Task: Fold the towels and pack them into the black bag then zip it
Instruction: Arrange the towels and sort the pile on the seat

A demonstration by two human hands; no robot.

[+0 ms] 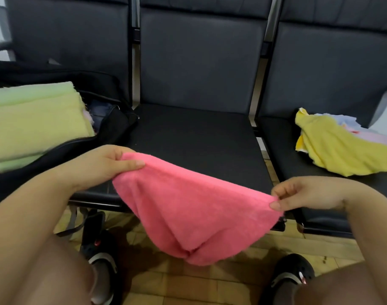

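Though sagging, pink towel (188,208) between hands.

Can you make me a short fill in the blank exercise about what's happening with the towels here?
1. Both hands, left hand and right hand, hold a ____ towel by its upper corners.
2. The folded pale green towels rest in the open ____ bag.
3. An unfolded ____ towel lies on the seat to the right.

Missing words: pink; black; yellow
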